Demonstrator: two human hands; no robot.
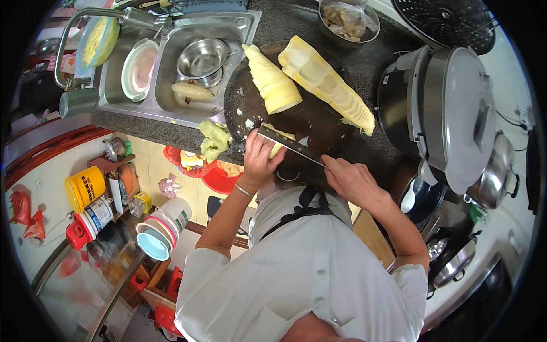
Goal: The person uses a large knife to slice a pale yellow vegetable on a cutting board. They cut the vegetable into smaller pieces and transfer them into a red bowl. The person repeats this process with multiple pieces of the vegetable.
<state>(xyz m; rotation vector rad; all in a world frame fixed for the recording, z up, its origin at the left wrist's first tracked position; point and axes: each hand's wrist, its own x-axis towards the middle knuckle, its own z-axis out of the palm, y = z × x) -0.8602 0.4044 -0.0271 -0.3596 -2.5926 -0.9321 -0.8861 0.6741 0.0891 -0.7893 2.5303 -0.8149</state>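
Note:
My right hand [350, 177] grips the handle of a kitchen cleaver [292, 147], whose blade reaches left to the fingers of my left hand [260, 154]. My left hand presses a pale yellow piece of bamboo shoot [277, 129], partly hidden by blade and fingers, on the near side of a round dark wooden chopping board [314, 109]. Farther up the board lies a peeled, tapered bamboo shoot [275, 87] with a flat cut end. To its right is a long halved shoot [327, 83], its chambered inside facing up. Small white scraps [249, 123] dot the board's left part.
A double steel sink [252, 25] with metal bowls [202, 58] and a basin [140, 70] stands left. A green cloth [213, 140] drapes over the counter edge. A large electric cooker [457, 107] stands right; a bowl with a plastic bag [348, 19] is at the back.

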